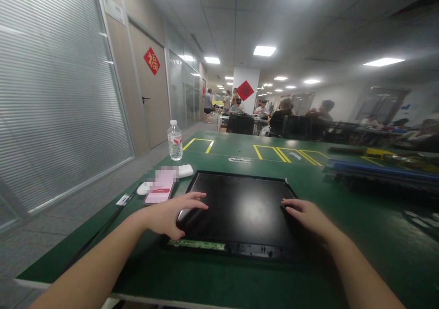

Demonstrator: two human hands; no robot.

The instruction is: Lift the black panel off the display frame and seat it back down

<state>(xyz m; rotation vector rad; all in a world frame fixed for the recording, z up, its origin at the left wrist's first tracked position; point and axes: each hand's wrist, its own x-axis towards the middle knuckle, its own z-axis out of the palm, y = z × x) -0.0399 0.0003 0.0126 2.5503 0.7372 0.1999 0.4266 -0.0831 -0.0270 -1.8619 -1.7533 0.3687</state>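
Note:
A black flat display panel (240, 203) lies on the green table, its dark glossy face up and reflecting light. A narrow green circuit board (197, 245) runs along the left part of its near edge. My left hand (171, 215) is over the panel's left side, fingers spread above the face and thumb near the near-left corner. At the right edge, my right hand (307, 215) has its fingers stretched out, with the fingertips at the border; its thumb is hidden. Whether either hand bears on the panel cannot be made out.
A water bottle (175, 142), a phone (161, 187) and a white mouse (143, 188) stand or lie at the left. Yellow tape (274, 153) marks the table's far part. Blue strips (370, 174) lie stacked at right. Several people sit farther back.

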